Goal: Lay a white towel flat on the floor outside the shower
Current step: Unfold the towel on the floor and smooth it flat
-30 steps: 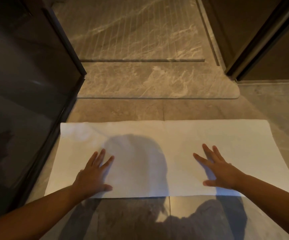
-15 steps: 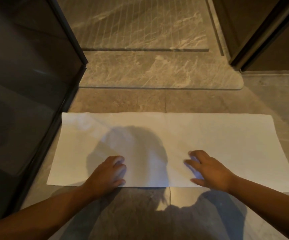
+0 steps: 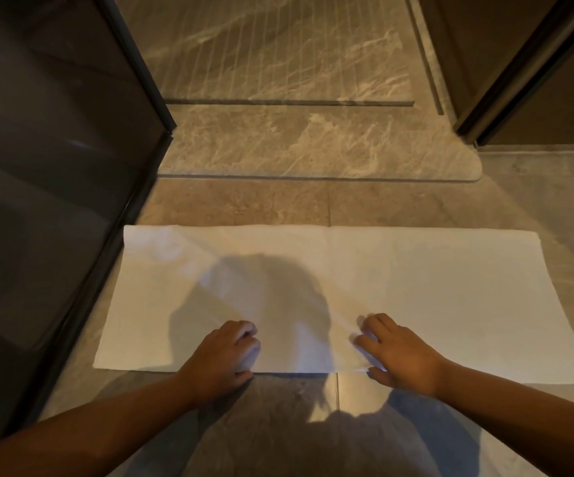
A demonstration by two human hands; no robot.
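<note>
Your white towel lies spread on the tiled floor, lengthwise across the view, just on your side of the raised marble threshold of the shower, with a strip of bare tile between the towel's far edge and that threshold. The towel's left end sits close beside the base of the dark glass panel, though whether they touch is unclear. A diagonal crease runs across the towel from its far left corner toward its near edge, and your shadow falls over its middle. Both your hands are at the towel's near edge, close together around its centre. Your left hand has its fingers curled under, knuckles up, pressing on the cloth at the hem; whether it pinches any fabric you cannot tell from here. Your right hand is open, palm down, fingers slightly bent and resting on the towel, the thumb just off the near edge over the tile. The towel's near right corner looks slightly uneven against the floor.
</note>
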